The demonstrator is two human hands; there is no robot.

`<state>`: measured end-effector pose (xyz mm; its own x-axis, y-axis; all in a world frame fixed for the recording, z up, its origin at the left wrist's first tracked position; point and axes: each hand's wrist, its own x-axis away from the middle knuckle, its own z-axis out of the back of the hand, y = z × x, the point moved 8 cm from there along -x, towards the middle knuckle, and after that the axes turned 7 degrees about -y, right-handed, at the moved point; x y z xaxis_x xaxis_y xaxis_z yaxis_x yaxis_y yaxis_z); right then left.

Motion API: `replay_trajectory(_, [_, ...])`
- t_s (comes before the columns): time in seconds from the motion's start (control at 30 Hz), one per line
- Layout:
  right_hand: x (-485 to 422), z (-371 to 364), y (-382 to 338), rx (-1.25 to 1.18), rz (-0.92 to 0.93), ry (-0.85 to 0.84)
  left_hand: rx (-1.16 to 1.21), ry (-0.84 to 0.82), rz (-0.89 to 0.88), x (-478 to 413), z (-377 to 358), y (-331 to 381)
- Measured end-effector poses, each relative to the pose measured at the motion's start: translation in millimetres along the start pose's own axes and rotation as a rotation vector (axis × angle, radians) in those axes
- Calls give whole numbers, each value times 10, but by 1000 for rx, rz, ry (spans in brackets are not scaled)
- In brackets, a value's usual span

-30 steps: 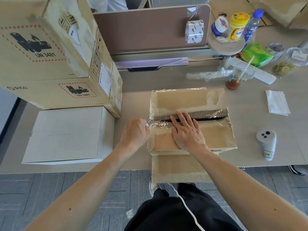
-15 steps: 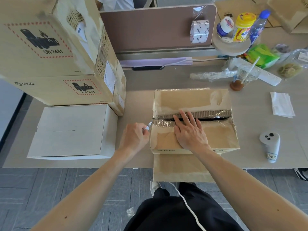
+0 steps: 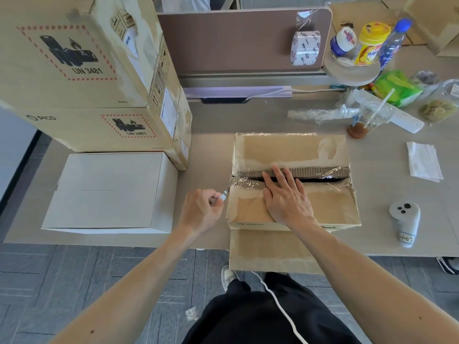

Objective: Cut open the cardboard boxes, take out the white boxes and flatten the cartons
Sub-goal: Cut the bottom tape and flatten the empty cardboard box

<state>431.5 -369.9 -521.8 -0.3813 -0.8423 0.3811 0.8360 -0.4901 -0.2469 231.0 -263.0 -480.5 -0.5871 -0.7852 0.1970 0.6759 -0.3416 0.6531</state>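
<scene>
Our right hand [image 3: 285,201] lies flat, fingers straight, on the brown box [image 3: 280,147] on the table [image 3: 208,120]. At its nine o'clock, our left hand [image 3: 201,212] pinches a little knife [image 3: 224,194].

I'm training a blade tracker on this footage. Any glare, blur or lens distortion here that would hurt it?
Head view: soft, even light with faint shadows; clear tape on the cardboard box seam throws glare beside the blade, which is small and soft in the left hand; the head view's wide angle bows the table edge and leans the stacked cartons.
</scene>
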Motion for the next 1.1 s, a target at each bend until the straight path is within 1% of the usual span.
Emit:
replay_trajectory(0.17, [1, 13, -12, 0, 3, 0, 52, -46, 30, 23, 50, -86])
replay_trajectory(0.23, [-1, 26, 4, -2, 1, 3, 109, -49, 60, 66, 104, -118])
replay_trajectory(0.3, [-7, 32, 16, -5, 5, 9, 210, -36, 130, 114, 120, -206])
replay_trajectory(0.4, [-5, 26, 20, -5, 24, 27, 425, -4, 301, 88, -23, -484])
replay_trajectory(0.47, [6, 38, 15, -3, 45, 61, 485, -15, 379, 10, -181, -658])
replay_trajectory(0.6, [58, 42, 15, -15, 95, 112, 400, -113, 480, -164, -423, -930])
replay_trajectory(0.8, [155, 58, 30, -55, 143, 140, 207, -238, 522, -363, -704, -1522])
replay_trajectory(0.97, [153, 74, 45, -60, 113, 136, 138, -305, 507, -314, -751, -1474])
replay_trajectory(1.1, [147, 88, 48, -58, 119, 156, 162, -278, 565, -240, -788, -1522])
